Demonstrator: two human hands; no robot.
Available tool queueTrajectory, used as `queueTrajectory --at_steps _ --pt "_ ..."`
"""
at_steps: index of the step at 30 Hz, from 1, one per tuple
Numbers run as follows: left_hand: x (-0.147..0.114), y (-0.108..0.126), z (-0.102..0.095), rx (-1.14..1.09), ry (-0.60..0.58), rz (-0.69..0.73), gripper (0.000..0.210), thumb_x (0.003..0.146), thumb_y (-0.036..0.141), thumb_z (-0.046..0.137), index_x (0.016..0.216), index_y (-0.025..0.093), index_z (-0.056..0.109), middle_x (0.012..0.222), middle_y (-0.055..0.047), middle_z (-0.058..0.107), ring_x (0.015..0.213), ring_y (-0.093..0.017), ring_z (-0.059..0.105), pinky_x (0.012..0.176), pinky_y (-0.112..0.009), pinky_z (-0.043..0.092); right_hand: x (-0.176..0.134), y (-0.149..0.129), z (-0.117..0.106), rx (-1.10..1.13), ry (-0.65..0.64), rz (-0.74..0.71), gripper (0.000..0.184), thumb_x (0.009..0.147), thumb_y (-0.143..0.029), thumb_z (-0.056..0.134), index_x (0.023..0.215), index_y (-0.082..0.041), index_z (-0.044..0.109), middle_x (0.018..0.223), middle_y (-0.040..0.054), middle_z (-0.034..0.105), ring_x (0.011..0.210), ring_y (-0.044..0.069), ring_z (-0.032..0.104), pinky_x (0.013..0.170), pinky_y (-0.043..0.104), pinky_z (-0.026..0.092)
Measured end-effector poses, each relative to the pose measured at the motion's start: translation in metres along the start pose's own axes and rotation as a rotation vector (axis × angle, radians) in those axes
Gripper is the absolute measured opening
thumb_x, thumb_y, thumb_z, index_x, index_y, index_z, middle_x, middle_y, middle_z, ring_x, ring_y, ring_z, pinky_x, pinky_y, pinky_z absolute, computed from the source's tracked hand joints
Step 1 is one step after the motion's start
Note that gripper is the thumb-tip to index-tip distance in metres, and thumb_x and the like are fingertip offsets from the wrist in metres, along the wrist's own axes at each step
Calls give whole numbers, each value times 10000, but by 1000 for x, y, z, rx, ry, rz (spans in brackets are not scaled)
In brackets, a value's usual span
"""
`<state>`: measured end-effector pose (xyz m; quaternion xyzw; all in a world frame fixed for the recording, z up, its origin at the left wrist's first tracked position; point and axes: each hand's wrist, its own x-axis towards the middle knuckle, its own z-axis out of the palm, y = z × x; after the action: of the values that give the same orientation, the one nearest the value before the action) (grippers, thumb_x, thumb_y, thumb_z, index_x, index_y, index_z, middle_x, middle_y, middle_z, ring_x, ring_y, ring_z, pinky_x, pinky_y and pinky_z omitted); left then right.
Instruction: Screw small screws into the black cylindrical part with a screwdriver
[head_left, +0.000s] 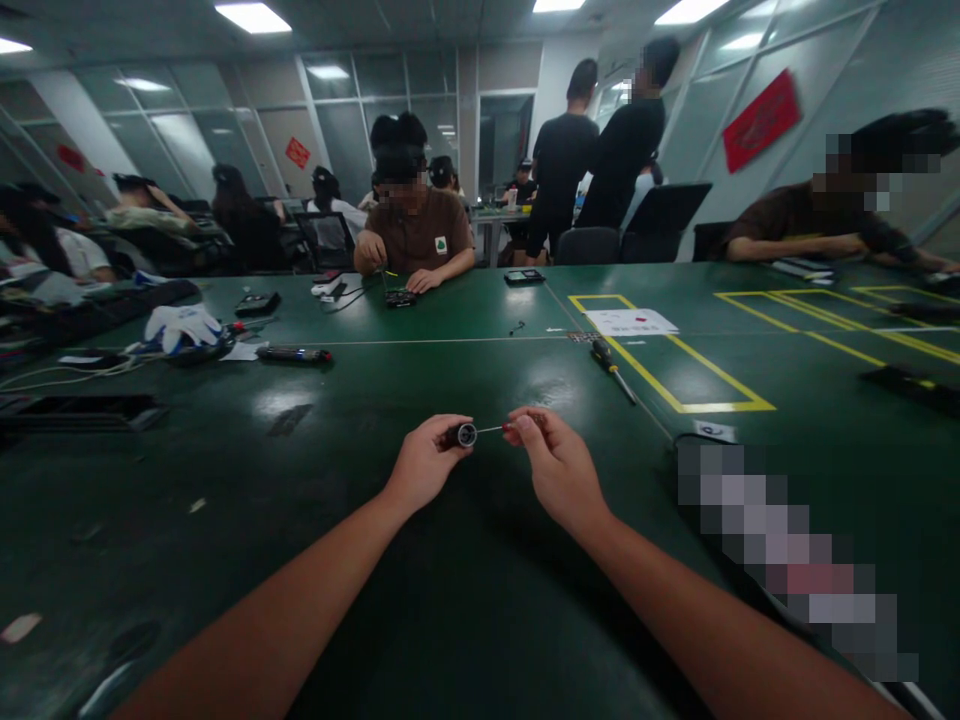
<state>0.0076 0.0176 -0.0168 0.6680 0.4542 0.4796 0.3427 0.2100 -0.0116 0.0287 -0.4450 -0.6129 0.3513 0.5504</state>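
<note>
My left hand (429,462) is closed around a short black cylinder (466,435), whose round, light-rimmed end faces me. From my right hand (559,465) a thin metal rod with a red end (491,429) reaches left to the cylinder's side. The red end sits pinched between my right thumb and fingers, and most of it is hidden. Whether the rod's tip enters the cylinder or only touches it, I cannot tell. Both hands are held above the green table (450,600), a short gap apart.
A yellow-and-black screwdriver (613,371) lies beyond my right hand, near a white paper (631,321) and yellow tape outlines. White gloves (182,328) and a dark cylindrical tool (294,355) lie at the left. Across the table a person (420,235) handles a small dark device (400,297).
</note>
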Motion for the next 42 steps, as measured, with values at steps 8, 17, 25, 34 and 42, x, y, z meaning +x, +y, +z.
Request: queueTrajectory --at_steps 8,17,25,34,42 --pt "-2 4 -1 -2 -2 1 390 774 86 740 1144 208 728 1183 -72 707 1064 -215 692 993 -422 546 14 10 -6 341 87 243 373 899 -576 619 902 -204 646 773 30 669 689 186 656 694 352 565" --pt "-2 9 1 -16 0 -28 402 775 91 749 1161 201 729 1186 -83 716 1059 -221 700 997 -430 545 2 -1 -3 28 57 2 300 977 -492 562 1009 -208 652 891 52 711 814 200 682 799 358 546" --pt "0 0 2 -42 11 -14 429 784 121 758 1199 225 727 1222 -86 709 1085 -226 695 1011 -426 537 -1 -3 -4 -39 -29 -32 241 998 -436 532 1070 -232 638 793 15 671 743 191 661 712 331 517" --pt "-1 0 0 -65 32 -5 438 804 157 755 1235 224 711 1236 -89 705 1114 -233 689 1007 -418 545 -7 -8 -4 -91 -84 -83 242 986 -454 571 1079 -254 669 856 14 680 754 188 645 702 317 490" --pt "-2 0 1 -36 37 12 440 807 158 755 1237 236 711 1243 -89 700 1103 -232 689 1006 -427 546 -5 -12 -9 -229 -19 -139 226 1012 -433 527 1028 -242 648 758 0 658 677 184 629 661 312 459"
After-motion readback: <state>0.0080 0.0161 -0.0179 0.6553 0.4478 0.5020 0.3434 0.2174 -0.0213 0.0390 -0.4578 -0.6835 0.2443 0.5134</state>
